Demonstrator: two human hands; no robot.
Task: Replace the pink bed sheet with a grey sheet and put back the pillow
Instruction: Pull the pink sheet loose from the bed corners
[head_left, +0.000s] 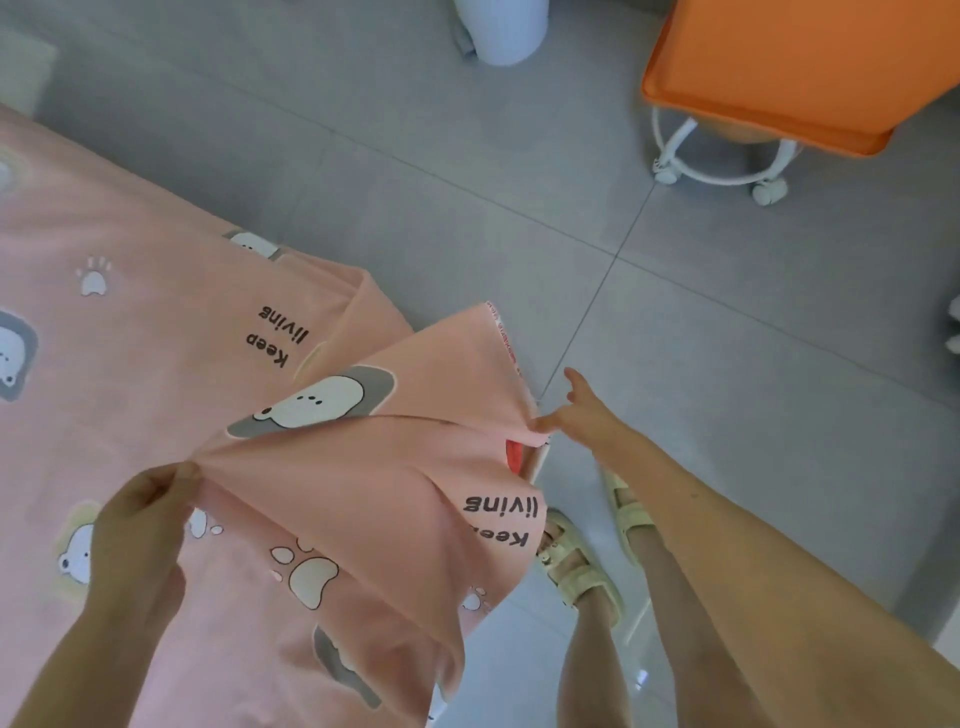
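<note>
Pink sheet (363, 467) lies spread flat at left, its right corner lifted in folds over the grey floor (467, 182). Left hand (140, 519) pinches a fold; right hand (587, 415) pinches the sheet's edge, with the other fingers spread.

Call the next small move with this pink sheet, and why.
Probably pull both hands back to drag the pink bear-print fabric sheet off: the left hand pinches a raised fold, the right hand pinches the lifted edge, but most of the sheet lies spread flat.
</note>
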